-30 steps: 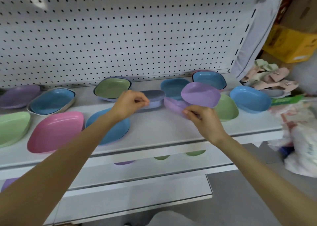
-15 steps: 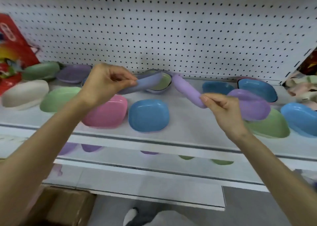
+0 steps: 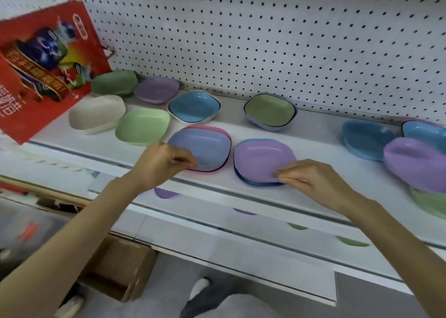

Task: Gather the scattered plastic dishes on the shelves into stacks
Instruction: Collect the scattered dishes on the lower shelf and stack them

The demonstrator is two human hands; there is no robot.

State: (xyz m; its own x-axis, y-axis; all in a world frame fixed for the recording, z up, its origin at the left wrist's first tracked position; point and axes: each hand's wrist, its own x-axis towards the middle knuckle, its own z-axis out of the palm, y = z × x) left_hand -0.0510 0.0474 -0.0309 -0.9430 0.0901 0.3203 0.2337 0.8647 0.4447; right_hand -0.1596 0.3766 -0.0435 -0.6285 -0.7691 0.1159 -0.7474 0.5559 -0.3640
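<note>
Narrowly, left grip [image 3: 159, 165] in a pinch on periwinkle dish [image 3: 205, 145] rim, right grip [image 3: 313, 180] likewise on purple dish [image 3: 261, 158]

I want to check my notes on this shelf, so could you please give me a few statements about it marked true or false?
1. The left hand pinches the rim of a periwinkle dish that lies in a pink dish. True.
2. The right hand holds a green dish. False: it pinches a purple dish that lies on a blue dish.
3. The red box stands at the right end of the shelf. False: it is at the left end.
4. A green dish sits nested in a lavender dish near the pegboard. True.
</note>
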